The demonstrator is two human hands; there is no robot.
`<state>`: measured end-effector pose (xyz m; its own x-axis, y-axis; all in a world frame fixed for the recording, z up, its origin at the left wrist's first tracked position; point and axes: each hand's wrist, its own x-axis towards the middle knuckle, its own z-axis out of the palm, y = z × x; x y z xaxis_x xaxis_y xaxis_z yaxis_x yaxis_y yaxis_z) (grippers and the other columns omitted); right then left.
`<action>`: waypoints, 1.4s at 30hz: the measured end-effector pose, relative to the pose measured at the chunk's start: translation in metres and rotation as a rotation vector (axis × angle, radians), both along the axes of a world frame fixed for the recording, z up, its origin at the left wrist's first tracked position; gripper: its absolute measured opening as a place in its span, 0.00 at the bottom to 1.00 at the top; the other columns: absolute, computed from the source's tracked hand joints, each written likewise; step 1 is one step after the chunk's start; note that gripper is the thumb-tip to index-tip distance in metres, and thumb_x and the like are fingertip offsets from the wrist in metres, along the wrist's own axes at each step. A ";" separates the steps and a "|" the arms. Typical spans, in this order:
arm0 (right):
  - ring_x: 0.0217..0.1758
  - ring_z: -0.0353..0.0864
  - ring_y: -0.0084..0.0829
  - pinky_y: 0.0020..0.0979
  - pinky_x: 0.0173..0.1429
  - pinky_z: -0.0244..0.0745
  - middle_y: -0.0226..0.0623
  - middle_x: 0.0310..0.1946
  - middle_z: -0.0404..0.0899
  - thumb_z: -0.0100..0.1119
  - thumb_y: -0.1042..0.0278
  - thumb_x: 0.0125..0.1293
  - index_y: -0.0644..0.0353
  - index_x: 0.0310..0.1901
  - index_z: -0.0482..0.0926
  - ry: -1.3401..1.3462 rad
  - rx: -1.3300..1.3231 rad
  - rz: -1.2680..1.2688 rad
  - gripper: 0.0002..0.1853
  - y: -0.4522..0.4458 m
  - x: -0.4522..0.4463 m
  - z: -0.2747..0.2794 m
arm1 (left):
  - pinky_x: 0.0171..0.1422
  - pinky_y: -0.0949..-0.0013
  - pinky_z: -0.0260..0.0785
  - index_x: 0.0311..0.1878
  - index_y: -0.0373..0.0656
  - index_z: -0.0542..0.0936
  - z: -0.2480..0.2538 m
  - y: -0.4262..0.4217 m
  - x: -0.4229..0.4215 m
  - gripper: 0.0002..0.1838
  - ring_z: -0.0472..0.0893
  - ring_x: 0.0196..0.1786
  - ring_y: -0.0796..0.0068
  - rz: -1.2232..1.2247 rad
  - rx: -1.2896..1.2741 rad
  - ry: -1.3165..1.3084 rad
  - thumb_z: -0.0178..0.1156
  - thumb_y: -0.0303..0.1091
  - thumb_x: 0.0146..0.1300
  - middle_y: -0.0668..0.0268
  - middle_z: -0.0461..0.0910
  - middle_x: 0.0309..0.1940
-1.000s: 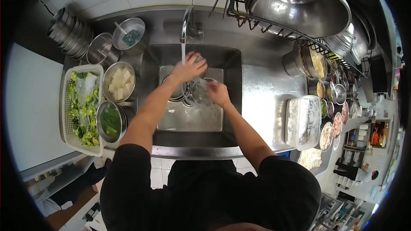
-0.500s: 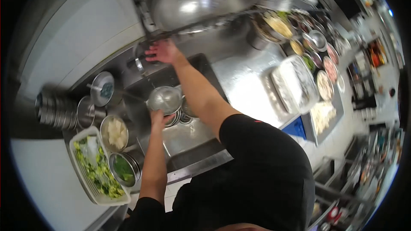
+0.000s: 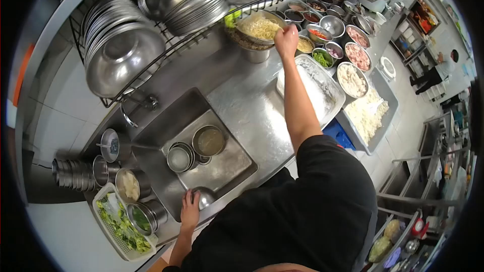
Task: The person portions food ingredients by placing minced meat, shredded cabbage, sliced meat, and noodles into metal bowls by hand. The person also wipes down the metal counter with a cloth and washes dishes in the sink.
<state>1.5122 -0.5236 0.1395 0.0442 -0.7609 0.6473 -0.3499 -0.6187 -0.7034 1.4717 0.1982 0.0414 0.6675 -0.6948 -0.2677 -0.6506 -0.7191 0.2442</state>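
At the sink's near edge, my left hand (image 3: 190, 205) grips the side of a metal bowl (image 3: 206, 198), partly hidden by my fingers and sleeve. My right arm reaches far across the counter. Its hand (image 3: 287, 41) is closed at the right rim of a metal bowl (image 3: 241, 31) heaped with pale yellow strands like bean sprouts (image 3: 263, 27). Whether those fingers hold the rim or some strands, I cannot tell. In the sink (image 3: 237, 163) stand a round metal pot (image 3: 209, 140) with cloudy liquid and a small stack of metal cups (image 3: 179, 159).
Overhead, a black wire rack (image 3: 166, 50) carries stacked metal bowls (image 3: 123, 58). A tap (image 3: 130, 113) stands behind the sink. Left are a basket of greens (image 3: 121, 224) and stacked metal cups (image 3: 73, 174). Right are a white tub (image 3: 322, 90) and several ingredient bowls (image 3: 353, 80). A person (image 3: 436, 73) stands far off.
My right hand has left the tap, swung right to the bowl of pale strands and closed. My left hand has drawn the metal bowl toward me, to the sink's near edge.
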 end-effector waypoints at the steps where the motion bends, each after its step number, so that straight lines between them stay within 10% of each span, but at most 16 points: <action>1: 0.42 0.83 0.57 0.47 0.49 0.77 0.57 0.36 0.83 0.62 0.69 0.60 0.68 0.39 0.79 0.063 -0.069 0.109 0.10 -0.016 0.001 0.021 | 0.78 0.46 0.60 0.73 0.49 0.67 0.001 -0.004 -0.017 0.34 0.60 0.76 0.37 0.014 0.081 0.104 0.55 0.19 0.62 0.49 0.59 0.74; 5: 0.68 0.76 0.52 0.48 0.71 0.72 0.51 0.66 0.75 0.69 0.35 0.57 0.51 0.69 0.74 0.779 -0.044 0.516 0.42 -0.082 0.059 0.048 | 0.78 0.46 0.61 0.75 0.50 0.66 -0.006 -0.026 -0.052 0.36 0.62 0.75 0.43 0.161 0.103 -0.083 0.55 0.20 0.61 0.52 0.61 0.74; 9: 0.70 0.74 0.51 0.45 0.74 0.68 0.49 0.73 0.69 0.65 0.34 0.57 0.52 0.70 0.73 1.200 -0.052 0.834 0.43 -0.090 0.104 0.059 | 0.78 0.47 0.60 0.74 0.50 0.66 0.019 -0.083 -0.054 0.37 0.63 0.74 0.43 0.199 0.264 -0.168 0.55 0.19 0.60 0.54 0.62 0.73; 14: 0.65 0.79 0.53 0.41 0.70 0.74 0.49 0.65 0.78 0.60 0.39 0.61 0.55 0.64 0.79 0.709 -0.186 0.669 0.35 -0.175 0.168 -0.010 | 0.78 0.48 0.60 0.74 0.50 0.67 0.047 -0.141 -0.077 0.37 0.63 0.74 0.44 0.192 0.177 -0.387 0.56 0.19 0.59 0.54 0.63 0.74; 18: 0.32 0.86 0.36 0.38 0.37 0.80 0.40 0.29 0.85 0.64 0.68 0.67 0.69 0.43 0.82 -0.131 0.394 1.143 0.11 -0.169 0.062 0.047 | 0.80 0.46 0.57 0.76 0.51 0.65 0.034 -0.142 -0.111 0.38 0.61 0.77 0.45 0.164 0.334 -0.236 0.55 0.18 0.59 0.55 0.61 0.76; 21: 0.45 0.82 0.40 0.38 0.50 0.78 0.39 0.47 0.83 0.56 0.71 0.68 0.67 0.55 0.76 -0.225 0.813 1.172 0.16 -0.159 -0.009 0.082 | 0.81 0.45 0.55 0.78 0.52 0.62 0.026 -0.142 -0.118 0.40 0.59 0.78 0.45 0.302 0.304 -0.274 0.55 0.20 0.61 0.58 0.59 0.78; 25: 0.38 0.81 0.27 0.30 0.43 0.78 0.32 0.38 0.84 0.64 0.76 0.60 0.67 0.50 0.79 -0.278 0.892 1.107 0.16 -0.206 -0.032 0.050 | 0.79 0.47 0.59 0.77 0.52 0.64 0.014 -0.136 -0.120 0.40 0.60 0.77 0.43 0.197 0.461 -0.296 0.57 0.19 0.60 0.56 0.61 0.75; 28: 0.64 0.80 0.40 0.47 0.66 0.79 0.45 0.59 0.79 0.48 0.74 0.78 0.65 0.61 0.73 -0.532 0.905 1.410 0.14 -0.201 -0.058 0.066 | 0.79 0.49 0.59 0.75 0.53 0.65 0.025 -0.150 -0.110 0.34 0.61 0.77 0.44 0.273 0.367 -0.397 0.53 0.22 0.65 0.59 0.61 0.76; 41: 0.52 0.85 0.44 0.49 0.58 0.82 0.48 0.48 0.83 0.50 0.72 0.76 0.67 0.57 0.75 -0.569 1.025 1.538 0.13 -0.192 0.032 0.047 | 0.75 0.51 0.66 0.72 0.49 0.67 0.017 -0.169 -0.107 0.35 0.67 0.72 0.48 0.432 0.277 -0.280 0.56 0.18 0.60 0.58 0.66 0.71; 42: 0.53 0.85 0.43 0.46 0.57 0.81 0.48 0.50 0.83 0.53 0.69 0.75 0.69 0.57 0.75 -0.215 0.893 1.381 0.15 -0.193 0.041 0.042 | 0.75 0.51 0.66 0.72 0.49 0.67 0.020 -0.171 -0.109 0.35 0.67 0.72 0.48 0.439 0.274 -0.281 0.56 0.18 0.60 0.58 0.66 0.71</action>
